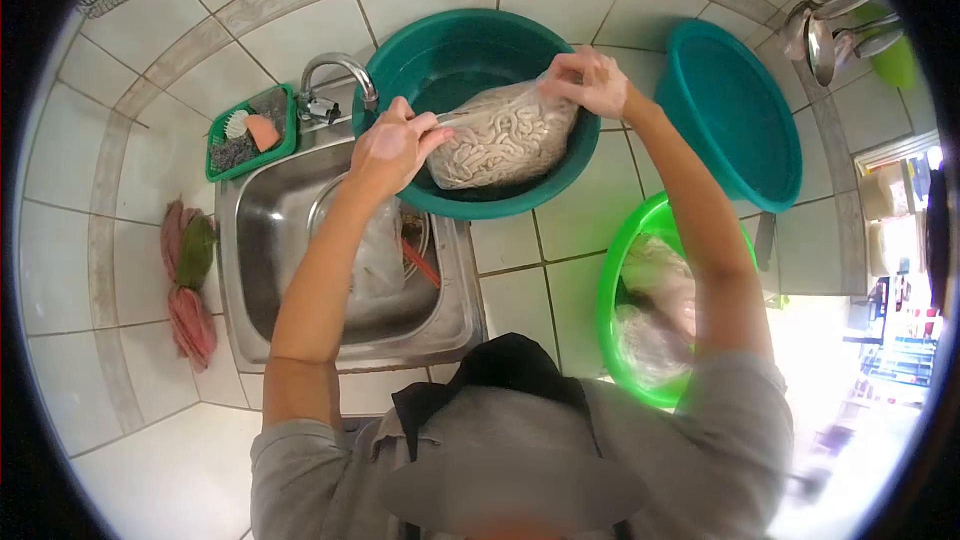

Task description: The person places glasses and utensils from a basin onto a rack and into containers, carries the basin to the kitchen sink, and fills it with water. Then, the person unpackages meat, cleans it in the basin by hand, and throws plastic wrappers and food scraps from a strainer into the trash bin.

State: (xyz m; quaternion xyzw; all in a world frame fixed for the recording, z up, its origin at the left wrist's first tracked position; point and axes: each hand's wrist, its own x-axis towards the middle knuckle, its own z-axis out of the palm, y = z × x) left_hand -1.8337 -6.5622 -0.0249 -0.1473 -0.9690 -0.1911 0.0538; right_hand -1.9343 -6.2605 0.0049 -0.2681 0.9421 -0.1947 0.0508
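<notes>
A clear plastic bag (508, 135), full of pale, curled, finger-like pieces, hangs tilted over a dark green basin (420, 50). My left hand (394, 148) pinches the bag's left upper edge between thumb and fingers. At the opposite upper corner, my right hand (590, 82) is closed on the plastic. The bag covers part of the basin's inside. What the pieces are, I cannot make out for certain.
To the left is a steel sink (262, 240) holding a pot and plastic, under a curved faucet (340, 60). A green basket (250, 170) holds scrubbers. On the right are a teal basin (735, 110) and a bright green basin (607, 310) with bagged contents.
</notes>
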